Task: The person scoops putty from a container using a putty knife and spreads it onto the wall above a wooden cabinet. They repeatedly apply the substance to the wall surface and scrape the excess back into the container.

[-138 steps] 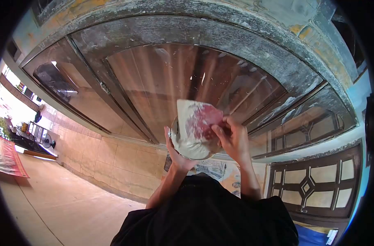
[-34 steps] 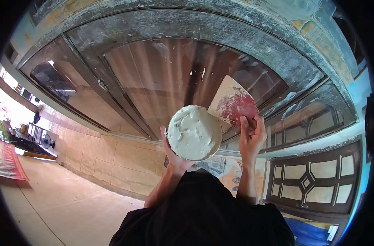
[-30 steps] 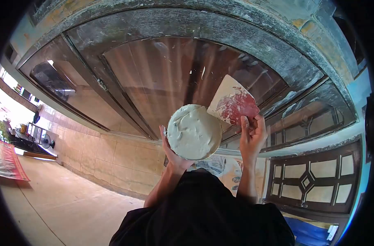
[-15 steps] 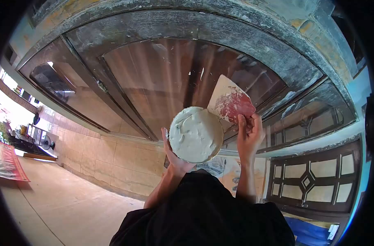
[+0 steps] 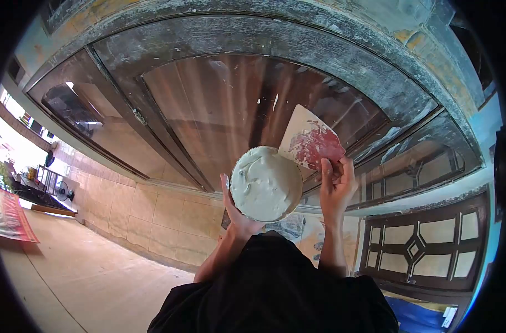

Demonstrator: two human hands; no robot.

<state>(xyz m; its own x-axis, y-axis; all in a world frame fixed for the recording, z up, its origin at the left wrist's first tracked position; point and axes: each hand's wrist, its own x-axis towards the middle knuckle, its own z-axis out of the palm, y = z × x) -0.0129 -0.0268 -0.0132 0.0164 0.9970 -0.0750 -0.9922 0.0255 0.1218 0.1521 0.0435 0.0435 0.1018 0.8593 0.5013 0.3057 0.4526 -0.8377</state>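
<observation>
A round container of white paste (image 5: 264,186) sits in my left hand (image 5: 237,213), whose fingers wrap round its left side and underside. My right hand (image 5: 339,180) pinches a flat scraper (image 5: 311,139), red near the fingers and pale at the far edge, with dried white smears on it. The scraper's lower left edge is at the container's upper right rim; whether they touch I cannot tell. Beyond both hands is a brown-framed glass panel (image 5: 203,111) with white specks on it.
A weathered grey frame (image 5: 225,33) arches above the glass. A dark door with a diamond pattern (image 5: 413,250) is at the right. Tiled floor (image 5: 97,277) spreads at lower left, with a fan (image 5: 63,191) and a red mat (image 5: 14,219). Something blue (image 5: 416,313) lies lower right.
The scraper and my right hand have shifted very slightly down and left. My left hand keeps its hold on the container, and the view has moved a little.
</observation>
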